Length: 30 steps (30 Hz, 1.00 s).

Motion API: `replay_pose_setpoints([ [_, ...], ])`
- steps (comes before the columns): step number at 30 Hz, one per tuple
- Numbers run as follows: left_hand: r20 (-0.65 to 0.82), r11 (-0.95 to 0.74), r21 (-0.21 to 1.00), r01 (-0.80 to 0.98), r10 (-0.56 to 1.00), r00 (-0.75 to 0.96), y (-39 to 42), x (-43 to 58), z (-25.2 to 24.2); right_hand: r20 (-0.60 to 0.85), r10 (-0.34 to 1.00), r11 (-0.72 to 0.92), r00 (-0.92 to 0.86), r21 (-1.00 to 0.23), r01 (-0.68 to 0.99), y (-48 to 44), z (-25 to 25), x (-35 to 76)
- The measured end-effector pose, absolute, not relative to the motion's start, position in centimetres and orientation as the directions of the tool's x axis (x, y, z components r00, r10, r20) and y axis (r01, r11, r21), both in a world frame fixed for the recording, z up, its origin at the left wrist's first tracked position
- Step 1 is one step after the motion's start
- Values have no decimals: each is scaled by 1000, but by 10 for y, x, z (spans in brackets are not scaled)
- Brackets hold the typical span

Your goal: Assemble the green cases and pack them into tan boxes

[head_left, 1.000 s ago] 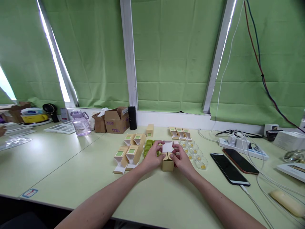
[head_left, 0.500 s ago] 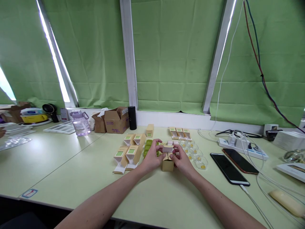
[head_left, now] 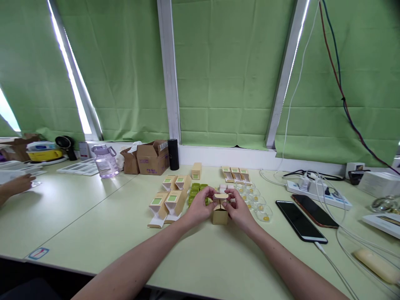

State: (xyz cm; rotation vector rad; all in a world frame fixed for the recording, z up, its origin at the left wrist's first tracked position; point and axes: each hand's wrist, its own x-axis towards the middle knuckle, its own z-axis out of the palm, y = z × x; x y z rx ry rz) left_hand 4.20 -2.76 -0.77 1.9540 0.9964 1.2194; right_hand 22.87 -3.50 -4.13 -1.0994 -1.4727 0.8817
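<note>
A wide stretch of the bench (head_left: 109, 229) lies open from the near edge back to the small cardboard box (head_left: 220, 218), and more surface runs left of four label-topped cartons (head_left: 172, 198). Room is tighter on the right, where clear containers (head_left: 258, 199) sit near the box and two phones (head_left: 301, 221) lie farther toward the bench's right side. Three cartons (head_left: 236, 175) stand close to the far edge. The left hand (head_left: 201, 205) and right hand (head_left: 238, 205) flank the box, fingers curled nearly closed, gripping it at its raised flap (head_left: 221, 196). Another person's hand (head_left: 18, 184) is well apart, toward the bench's left side.
</note>
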Motion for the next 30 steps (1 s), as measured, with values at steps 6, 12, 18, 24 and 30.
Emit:
replay_pose_setpoints([
  [6, 440, -526, 813, 251, 837, 325, -31, 42, -5, 360, 933, 355, -19, -909, 217, -36, -40, 230],
  [12, 447, -532, 809, 251, 833, 326, -32, 41, -3, 453, 891, 442, -16, -862, 247, -46, -25, 233],
  [18, 452, -542, 800, 257, 826, 335, -30, 41, -4, 627, 777, 607, -65, -716, 346, -61, -8, 238],
  [24, 443, -521, 827, 212, 835, 326, -29, 41, -5, 657, 740, 647, -146, -634, 424, -63, -10, 238],
  [30, 400, -448, 890, 84, 856, 329, -31, 39, -1, 662, 725, 655, -190, -577, 488, -63, -12, 239],
])
